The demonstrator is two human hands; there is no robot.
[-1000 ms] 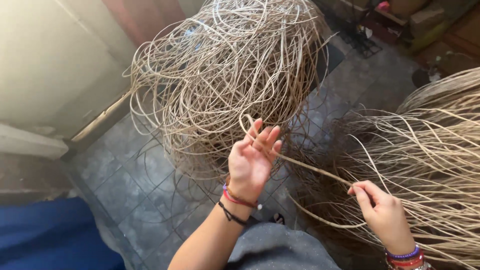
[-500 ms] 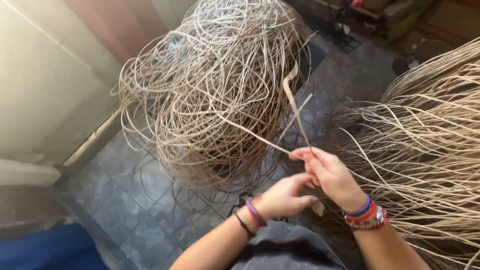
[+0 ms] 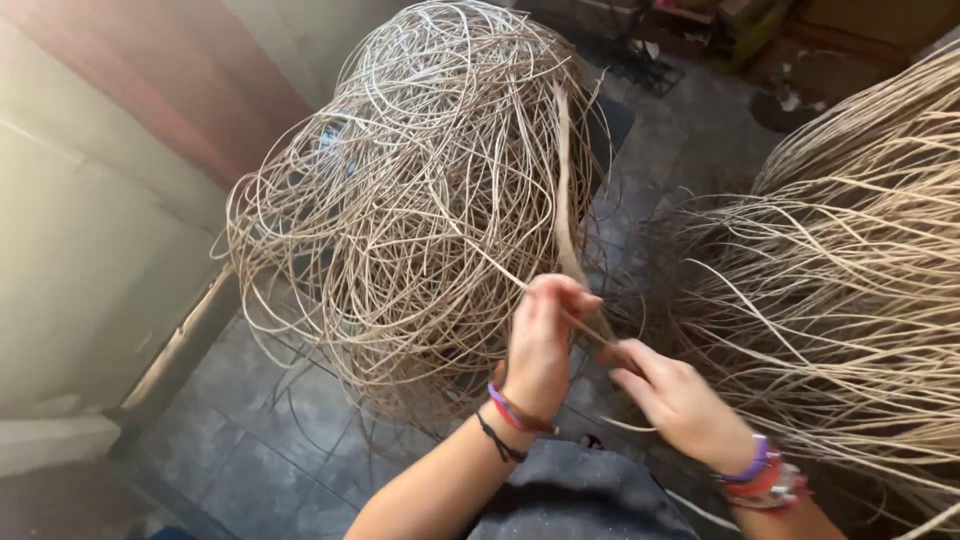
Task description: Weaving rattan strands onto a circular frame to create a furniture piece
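Rattan strand (image 3: 566, 200) apparently pinched by left hand (image 3: 540, 345) and right hand (image 3: 680, 400).

Single head-worn view, aimed steeply downward and forward from above, left hand (image 3: 540, 345) and right hand (image 3: 680, 400) seen close at lower centre, tangled cane coil (image 3: 420, 200) just beyond, tiled floor (image 3: 250, 460) framed below, no second view provided.
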